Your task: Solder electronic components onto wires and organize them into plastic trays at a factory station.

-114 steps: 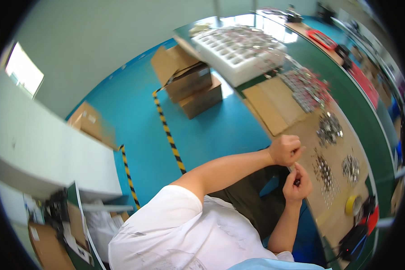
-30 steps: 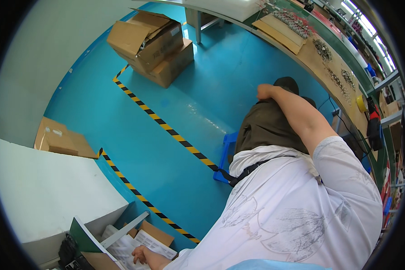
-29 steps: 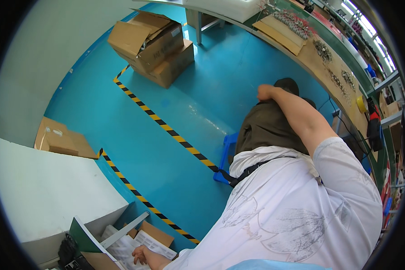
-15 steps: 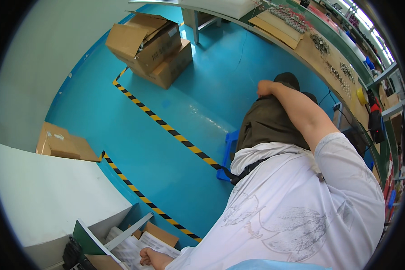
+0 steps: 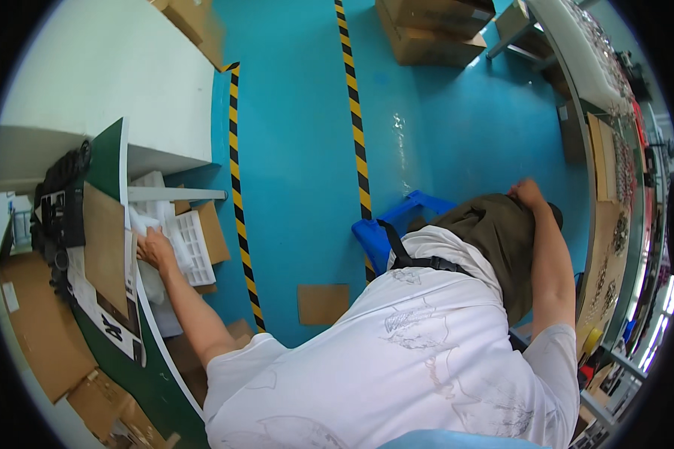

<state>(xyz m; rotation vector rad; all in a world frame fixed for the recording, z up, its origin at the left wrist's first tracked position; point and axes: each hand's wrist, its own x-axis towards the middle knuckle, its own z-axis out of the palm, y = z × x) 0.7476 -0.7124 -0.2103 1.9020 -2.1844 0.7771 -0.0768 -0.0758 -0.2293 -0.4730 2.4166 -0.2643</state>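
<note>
My left hand [image 5: 156,248] reaches out to the left, past the edge of a green-topped table [image 5: 174,374]. Its fingers are bent against white plastic packaging [image 5: 138,221], and what lies inside them is hidden. Beside it a white tray with compartments [image 5: 193,247] leans in an open cardboard box [image 5: 213,230]. On the right, my right hand [image 5: 528,193] lies at the knee of my dark trousers [image 5: 475,232]. Its fingers are curled in, and I cannot make out anything within them.
A blue plastic stool [image 5: 374,238] is beneath me. Cardboard boxes [image 5: 438,41] stand on the blue floor ahead. A workbench [image 5: 593,269] with small metal parts runs along my right. A flat cardboard piece [image 5: 323,304] lies near striped floor tape [image 5: 241,224].
My view and body have turned left. My left arm has stretched out to the white packaging, while my right hand stays by the knee.
</note>
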